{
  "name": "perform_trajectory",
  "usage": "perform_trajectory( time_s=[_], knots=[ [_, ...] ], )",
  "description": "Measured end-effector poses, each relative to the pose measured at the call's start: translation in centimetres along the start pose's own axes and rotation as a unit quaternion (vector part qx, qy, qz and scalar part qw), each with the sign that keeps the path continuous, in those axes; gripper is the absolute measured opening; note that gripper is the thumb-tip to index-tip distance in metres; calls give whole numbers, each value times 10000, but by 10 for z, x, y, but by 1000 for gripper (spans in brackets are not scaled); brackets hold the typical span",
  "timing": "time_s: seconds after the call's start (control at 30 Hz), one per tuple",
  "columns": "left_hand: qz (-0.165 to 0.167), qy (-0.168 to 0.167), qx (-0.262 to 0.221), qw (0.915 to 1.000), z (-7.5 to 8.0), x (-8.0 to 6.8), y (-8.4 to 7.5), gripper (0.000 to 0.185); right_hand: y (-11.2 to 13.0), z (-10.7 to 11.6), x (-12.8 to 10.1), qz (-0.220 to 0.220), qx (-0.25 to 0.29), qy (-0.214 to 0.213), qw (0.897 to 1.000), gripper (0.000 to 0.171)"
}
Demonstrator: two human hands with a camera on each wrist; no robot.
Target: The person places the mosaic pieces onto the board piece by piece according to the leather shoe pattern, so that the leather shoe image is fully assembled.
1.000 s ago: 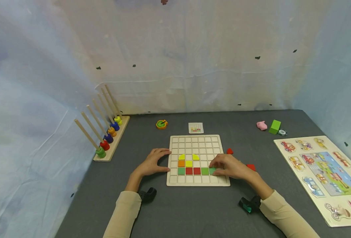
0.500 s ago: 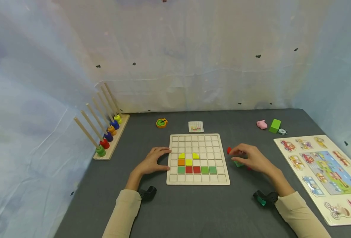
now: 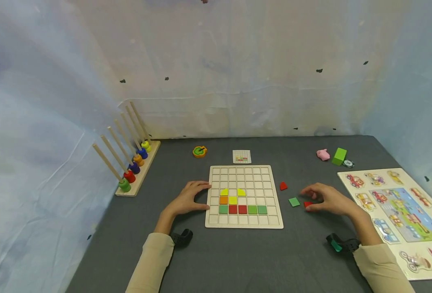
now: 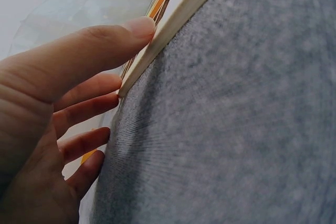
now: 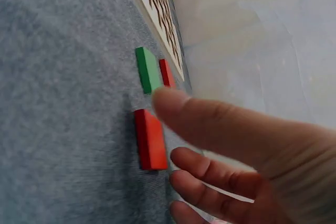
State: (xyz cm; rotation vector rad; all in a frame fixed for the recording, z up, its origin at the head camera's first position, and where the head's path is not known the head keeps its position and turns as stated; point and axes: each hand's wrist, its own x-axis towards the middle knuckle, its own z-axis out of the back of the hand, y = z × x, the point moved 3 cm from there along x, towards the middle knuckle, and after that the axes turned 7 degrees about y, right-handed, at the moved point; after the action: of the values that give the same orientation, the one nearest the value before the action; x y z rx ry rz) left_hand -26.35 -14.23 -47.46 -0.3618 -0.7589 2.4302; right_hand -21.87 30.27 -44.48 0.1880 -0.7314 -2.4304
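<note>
The table (image 3: 238,260) was covered in a grey, matt, felt-like cloth whose fuzzy weave was shown close up in both wrist views. The grid board (image 3: 243,223) was made of pale, unpainted wood with a smooth edge, and painted tiles with a flat, even finish were set in it. The red tile (image 5: 149,139) and the green tile (image 5: 148,69) were seen as painted wood, smooth and only faintly shiny. The peg rack (image 3: 137,179) was of bare wood, its rings glossier. The vehicle puzzle (image 3: 395,211) was faced with smooth printed paper on wood. The backdrop (image 3: 216,65) was thin, wrinkled sheeting
</note>
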Motion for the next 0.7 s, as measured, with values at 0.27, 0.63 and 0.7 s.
perform_trajectory(
  time_s=[0.27, 0.63, 0.7],
  knots=[
    [-9, 8, -23, 10000, 0, -1, 0, 72, 0, -2, -4, 250, 84, 180, 9995, 32],
    [21, 24, -5, 10000, 0, 0, 0, 72, -4, -6, -3, 204, 145, -32, 9997, 23],
    [27, 31, -2, 10000, 0, 0, 0, 72, -5, -7, -3, 235, 144, -103, 9996, 22]
  ],
)
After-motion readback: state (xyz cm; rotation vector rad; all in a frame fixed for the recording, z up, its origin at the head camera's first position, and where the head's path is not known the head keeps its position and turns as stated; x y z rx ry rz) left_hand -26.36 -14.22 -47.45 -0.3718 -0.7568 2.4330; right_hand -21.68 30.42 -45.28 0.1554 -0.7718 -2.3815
